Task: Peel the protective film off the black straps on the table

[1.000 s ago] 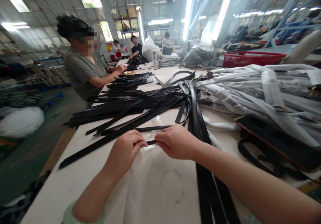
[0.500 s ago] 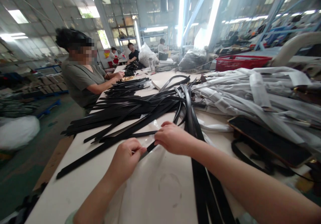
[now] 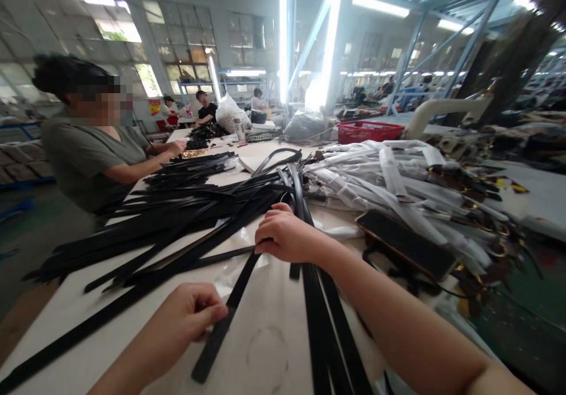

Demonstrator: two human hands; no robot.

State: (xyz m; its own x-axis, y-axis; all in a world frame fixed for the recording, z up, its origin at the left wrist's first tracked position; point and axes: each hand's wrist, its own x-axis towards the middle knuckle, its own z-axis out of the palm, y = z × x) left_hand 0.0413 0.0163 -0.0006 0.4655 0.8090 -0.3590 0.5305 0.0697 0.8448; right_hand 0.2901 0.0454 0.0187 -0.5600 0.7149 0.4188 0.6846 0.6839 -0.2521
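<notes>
A black strap (image 3: 241,286) slants between my hands, its blunt lower end toward the near side of the white table. My right hand (image 3: 287,233) is closed around its upper part, fingers bent over it. My left hand (image 3: 197,312) is closed in a pinch at the strap's left edge, on what looks like a thin clear plastic sleeve; below these fingertips the strap looks greyer, as if seen through film. Crumpled clear plastic (image 3: 230,271) lies behind my left hand. Long black straps (image 3: 312,318) run under my right forearm.
A pile of black straps (image 3: 145,224) covers the table's left. White-wrapped straps (image 3: 367,174) heap at the right, beside a dark padded block (image 3: 404,242). Farther back is a red basket (image 3: 369,131). A co-worker (image 3: 88,147) works at the left edge.
The view has turned right. My hands have moved apart, the left one nearer to me; more of the black strap shows between them, and its lower end now extends past my left hand.
</notes>
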